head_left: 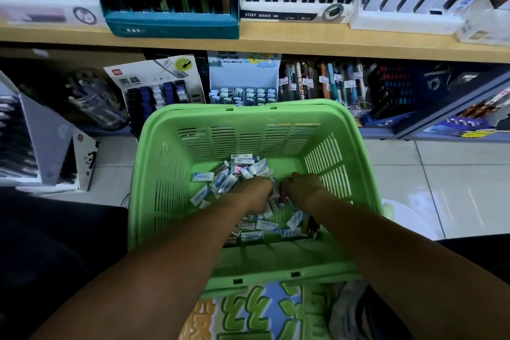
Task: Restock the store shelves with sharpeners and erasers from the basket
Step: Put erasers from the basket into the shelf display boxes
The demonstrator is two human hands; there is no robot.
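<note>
Down among erasers (202,195) in green basket (154,146), both hands (255,190) buried, grips unclear, shelf (276,41) ahead

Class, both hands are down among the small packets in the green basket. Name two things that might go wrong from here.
1. Both the left hand and the right hand dig into the loose blue-and-white eraser packets; an overfull handful may spill.
2. The green slotted plastic basket stands close under the wooden shelf edge, so rising hands may knock the displays.
</note>
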